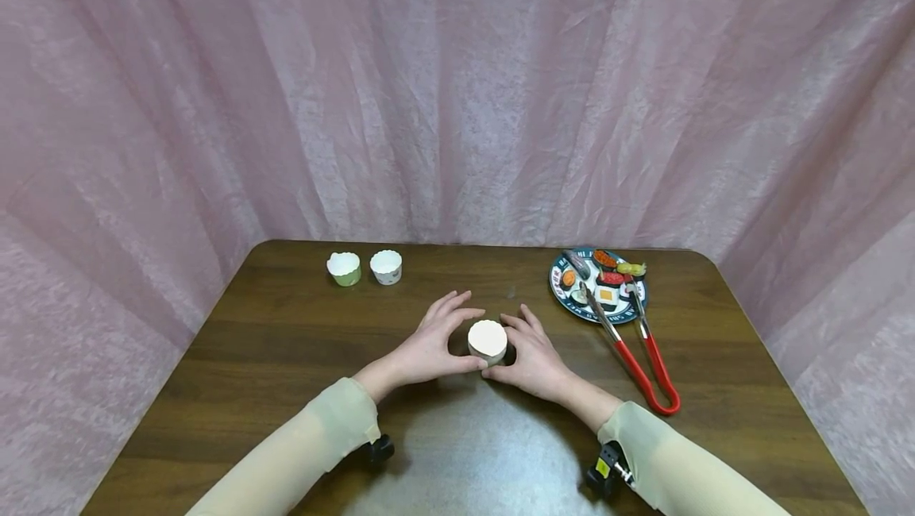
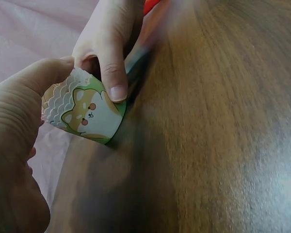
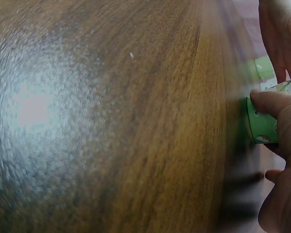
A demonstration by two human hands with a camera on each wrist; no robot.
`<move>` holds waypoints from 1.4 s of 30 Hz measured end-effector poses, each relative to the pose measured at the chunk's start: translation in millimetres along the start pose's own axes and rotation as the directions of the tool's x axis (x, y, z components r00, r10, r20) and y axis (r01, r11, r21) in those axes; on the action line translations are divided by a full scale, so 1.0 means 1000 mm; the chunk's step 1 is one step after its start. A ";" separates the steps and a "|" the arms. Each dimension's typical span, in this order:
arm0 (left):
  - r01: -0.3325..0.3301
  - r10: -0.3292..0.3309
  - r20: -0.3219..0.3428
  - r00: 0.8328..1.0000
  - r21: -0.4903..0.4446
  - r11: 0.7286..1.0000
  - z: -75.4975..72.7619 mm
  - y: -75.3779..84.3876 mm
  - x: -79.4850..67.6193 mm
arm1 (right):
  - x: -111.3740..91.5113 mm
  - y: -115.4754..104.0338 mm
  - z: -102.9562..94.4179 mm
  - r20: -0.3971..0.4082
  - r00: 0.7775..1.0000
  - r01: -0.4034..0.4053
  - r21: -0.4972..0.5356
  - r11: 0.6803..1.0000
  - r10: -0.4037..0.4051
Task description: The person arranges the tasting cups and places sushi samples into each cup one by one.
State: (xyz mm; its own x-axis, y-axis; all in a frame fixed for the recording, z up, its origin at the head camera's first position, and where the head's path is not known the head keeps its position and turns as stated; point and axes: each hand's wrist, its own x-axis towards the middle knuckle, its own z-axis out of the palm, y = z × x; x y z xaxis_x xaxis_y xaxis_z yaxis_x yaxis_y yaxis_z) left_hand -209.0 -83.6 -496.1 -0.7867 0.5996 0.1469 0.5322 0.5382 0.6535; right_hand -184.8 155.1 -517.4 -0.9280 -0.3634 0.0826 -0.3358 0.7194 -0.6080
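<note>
Pink curtain (image 1: 457, 95) behind a wooden table (image 1: 286, 341); at centre, a paper cup (image 1: 488, 344) stands upright, mouth upward, axis vertical. Right hand (image 1: 532, 356) pinches its side; left hand (image 1: 429, 348) spreads loosely around it, thumb at the cup. Farther back left, a green cup (image 1: 345, 271) and a white cup (image 1: 387, 268) open upward, interiors white. At right, a plate (image 1: 567, 306) bears sushi (image 1: 612, 279) and tips of red-handled tongs (image 1: 632, 363).

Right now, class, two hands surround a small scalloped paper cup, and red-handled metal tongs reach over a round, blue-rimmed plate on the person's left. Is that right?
The side is wrong: in the head view, the red-handled metal tongs reach over the round, blue-rimmed plate on the person's right. The left hand and right hand do surround the paper cup.
</note>
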 end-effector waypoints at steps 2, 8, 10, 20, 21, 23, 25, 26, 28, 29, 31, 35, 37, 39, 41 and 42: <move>-0.004 0.004 -0.001 1.000 -0.009 1.000 0.000 0.001 0.001 | 0.000 0.000 0.000 0.003 1.000 -0.003 -0.004 1.000 0.003; -0.009 0.009 0.005 1.000 -0.041 0.999 0.001 0.002 0.004 | -0.001 0.000 0.000 0.005 1.000 -0.008 -0.004 1.000 0.008; -0.003 0.004 0.009 1.000 -0.046 0.999 0.002 0.002 0.005 | 0.000 0.001 0.001 -0.002 1.000 -0.002 -0.003 1.000 0.002; 0.005 -0.004 0.013 1.000 -0.068 0.998 0.004 0.001 0.007 | 0.000 0.000 0.000 -0.004 1.000 -0.002 -0.001 1.000 0.002; 0.005 -0.003 0.015 1.000 -0.070 0.998 0.004 0.000 0.007 | -0.001 0.000 0.000 -0.004 1.000 -0.003 0.000 1.000 0.003; 0.006 -0.004 0.020 1.000 -0.073 0.997 0.005 0.000 0.008 | -0.001 0.000 0.000 -0.004 1.000 -0.003 0.003 1.000 0.003; 0.007 -0.006 0.022 1.000 -0.079 0.997 0.005 0.000 0.008 | -0.001 0.000 0.000 -0.004 1.000 -0.001 0.005 1.000 0.001; 0.008 -0.006 0.022 1.000 -0.079 0.997 0.005 0.000 0.008 | -0.001 0.000 0.000 -0.005 1.000 -0.001 0.006 1.000 0.001; 0.010 -0.008 0.023 1.000 -0.080 0.997 0.005 0.000 0.008 | -0.001 0.000 0.000 -0.008 1.000 0.003 0.007 1.000 -0.003; 0.011 -0.009 0.024 1.000 -0.079 0.997 0.004 0.000 0.008 | -0.001 0.000 0.000 -0.009 1.000 0.005 0.007 1.000 -0.005; 0.013 -0.011 0.027 1.000 -0.075 0.997 0.004 0.001 0.008 | -0.001 0.000 0.000 -0.010 1.000 0.008 0.008 1.000 -0.008; 0.008 -0.006 0.027 1.000 -0.076 0.997 0.003 0.001 0.008 | -0.001 0.000 0.000 -0.009 1.000 0.005 0.009 1.000 -0.004; 0.005 -0.003 0.026 1.000 -0.083 0.997 0.003 0.002 0.008 | -0.001 0.000 0.000 -0.008 1.000 0.001 0.008 1.000 -0.001; 0.006 -0.004 0.025 1.000 -0.087 0.996 0.002 0.002 0.007 | -0.001 0.000 0.000 -0.007 1.000 -0.001 0.007 1.000 0.001; 0.006 -0.004 0.027 1.000 -0.088 0.996 0.002 0.002 0.007 | -0.001 0.000 0.000 -0.007 1.000 -0.001 0.009 1.000 0.001; 0.006 -0.004 0.028 1.000 -0.087 0.996 0.002 0.002 0.007 | 0.000 0.000 0.000 -0.007 1.000 0.000 0.010 1.000 0.000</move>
State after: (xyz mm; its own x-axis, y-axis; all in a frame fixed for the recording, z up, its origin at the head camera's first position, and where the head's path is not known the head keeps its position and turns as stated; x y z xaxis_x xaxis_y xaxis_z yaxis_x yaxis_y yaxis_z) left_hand -212.8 -77.0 -494.9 -0.7797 0.6140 0.1232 0.4980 0.4886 0.7164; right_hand -184.5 155.4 -517.7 -0.9293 -0.3586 0.0882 -0.3338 0.7135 -0.6160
